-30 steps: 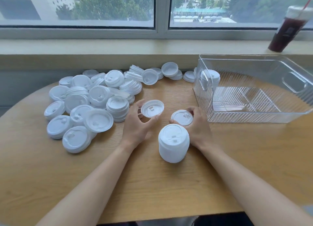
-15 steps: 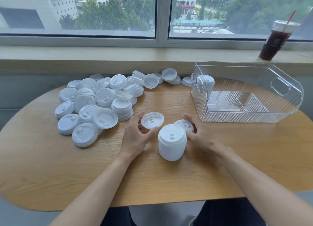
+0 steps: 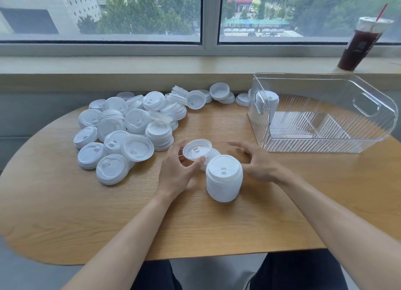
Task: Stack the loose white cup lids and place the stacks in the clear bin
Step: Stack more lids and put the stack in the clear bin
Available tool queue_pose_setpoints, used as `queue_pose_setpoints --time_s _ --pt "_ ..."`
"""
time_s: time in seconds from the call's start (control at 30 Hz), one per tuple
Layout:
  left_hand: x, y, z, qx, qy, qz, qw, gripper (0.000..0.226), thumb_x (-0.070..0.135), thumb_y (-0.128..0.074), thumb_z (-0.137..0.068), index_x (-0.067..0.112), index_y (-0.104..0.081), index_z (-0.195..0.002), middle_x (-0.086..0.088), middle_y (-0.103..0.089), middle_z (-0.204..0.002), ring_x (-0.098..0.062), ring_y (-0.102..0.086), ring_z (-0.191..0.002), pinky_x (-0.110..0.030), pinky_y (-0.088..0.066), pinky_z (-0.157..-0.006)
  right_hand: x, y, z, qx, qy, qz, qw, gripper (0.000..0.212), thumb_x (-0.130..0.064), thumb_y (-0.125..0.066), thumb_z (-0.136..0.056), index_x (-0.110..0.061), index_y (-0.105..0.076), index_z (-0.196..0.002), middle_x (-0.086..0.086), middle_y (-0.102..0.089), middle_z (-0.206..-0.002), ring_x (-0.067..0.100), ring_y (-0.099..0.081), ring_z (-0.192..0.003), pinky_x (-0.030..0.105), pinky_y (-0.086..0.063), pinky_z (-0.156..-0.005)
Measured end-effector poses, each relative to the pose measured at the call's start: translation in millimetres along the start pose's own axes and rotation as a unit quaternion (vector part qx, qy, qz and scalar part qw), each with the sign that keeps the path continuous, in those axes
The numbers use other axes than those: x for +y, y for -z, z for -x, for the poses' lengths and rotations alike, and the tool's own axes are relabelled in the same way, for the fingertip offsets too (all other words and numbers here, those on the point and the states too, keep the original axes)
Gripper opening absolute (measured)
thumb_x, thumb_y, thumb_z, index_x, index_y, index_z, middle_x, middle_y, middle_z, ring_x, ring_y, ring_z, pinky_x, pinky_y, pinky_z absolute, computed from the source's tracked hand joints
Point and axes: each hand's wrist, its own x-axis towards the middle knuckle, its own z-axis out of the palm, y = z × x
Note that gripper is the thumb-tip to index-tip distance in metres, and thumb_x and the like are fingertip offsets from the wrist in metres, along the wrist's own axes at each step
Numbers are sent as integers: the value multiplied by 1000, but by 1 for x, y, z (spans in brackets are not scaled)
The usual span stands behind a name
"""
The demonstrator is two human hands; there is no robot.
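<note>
1. Left hand (image 3: 176, 170) pinching a single lid (image 3: 197, 149) by its rim between thumb and fingers, held tilted just above the table, underside facing up.
2. Right hand (image 3: 257, 162) free, fingers spread and loosely curved, holding nothing, hovering just right of the standing stack (image 3: 224, 178).
3. Another lid (image 3: 213, 154) lying flat behind the stack, partly hidden under the held one.
4. Probable step: adding the pinched lid to the stack. Best flipped dome-up first, then centred over the top lid and pressed down evenly so the rims nest.
5. Worth steadying the stack's side with the free hand; tall and narrow, likely to tip under an off-centre push.
6. Loose pile (image 3: 130, 129) well to the left, many lids overlapping, some already in short stacks.
7. Clear bin (image 3: 368, 116) at right rear, one stack (image 3: 267, 104) standing inside against its left wall; rest of the floor bare.
8. Rounded wooden table (image 3: 217, 224), pale grain, butted against a low ledge under a window.
9. Iced dark drink (image 3: 361, 42) with red straw on the ledge, far right.
10. Trees and buildings outside; daylight.
</note>
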Motion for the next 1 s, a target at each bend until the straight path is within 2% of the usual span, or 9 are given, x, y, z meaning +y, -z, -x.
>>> queue_pose_setpoints --time_s 0.13,0.2,0.3,0.4,0.5,0.67,0.73,0.83,1.0 --pt "-1 2 -2 18 23 44 999 67 39 -88 -81 22 -57 -138 10 -64 -131 1 -63 -114 -18 -52 -96 -11 2 -27 -87 -9 6 996 78 -45 -91 -76 -46 -53 -144 -18 -49 -149 5 -40 -138 24 -33 -110" --pt "-1 3 -3 33 40 74 996 63 36 -88 -82 22 -59 -136 11 -65 -128 6 -65 -110 -18 -54 -95 -15 0 -38 -103 -11 23 994 82 -54 -91 -67 -49 -55 -141 -25 -51 -142 3 -44 -136 21 -34 -107" --pt "-2 5 -3 44 54 94 993 60 36 -88 -82 24 -60 -134 14 -67 -125 9 -65 -106 -17 -54 -92 -19 -8 -50 -99 -7 46 994 86 -69 -87 -52 -47 -62 -132 -22 -59 -137 6 -51 -131 30 -39 -110" --pt "0 5 -3 49 54 103 992 57 35 -88 -83 24 -61 -132 15 -67 -122 10 -65 -106 -13 -53 -87 -18 -22 -54 -57 40 81 994 67 -50 -94 -62 -36 -65 -121 -13 -61 -116 16 -50 -117 33 -40 -100" --pt "1 5 -3 51 51 109 991 52 35 -87 -83 30 -59 -127 17 -67 -119 9 -67 -103 -11 -52 -83 -19 -30 -51 -17 54 94 994 62 -38 -95 -67 -23 -67 -120 -5 -64 -110 20 -55 -108 38 -47 -99" --pt "1 6 -3 54 50 121 990 55 36 -87 -83 28 -59 -129 15 -67 -121 8 -67 -102 -10 -52 -82 -35 5 -28 44 -2 -90 995 75 -33 -98 -67 -22 -62 -132 -7 -67 -122 9 -65 -110 25 -54 -98" --pt "-1 6 -3 54 49 121 990 58 38 -87 -83 26 -59 -132 14 -67 -122 7 -68 -103 -11 -52 -82 -45 29 -13 28 13 -125 992 74 -34 -99 -64 -26 -65 -129 -7 -71 -120 10 -69 -109 32 -57 -100" --pt "-2 5 -4 55 50 125 989 63 38 -88 -82 22 -59 -136 13 -66 -125 4 -69 -104 -11 -52 -83 -62 51 15 -44 61 -105 992 78 -45 -98 -58 -33 -66 -127 -12 -71 -124 10 -67 -116 28 -54 -102" --pt "1 5 -1 54 37 125 990 63 34 -89 -81 23 -59 -135 16 -65 -122 11 -67 -99 -8 -51 -79 -79 46 41 -129 88 13 988 73 -36 -94 -72 -37 -59 -137 -23 -62 -133 1 -57 -124 26 -47 -108"
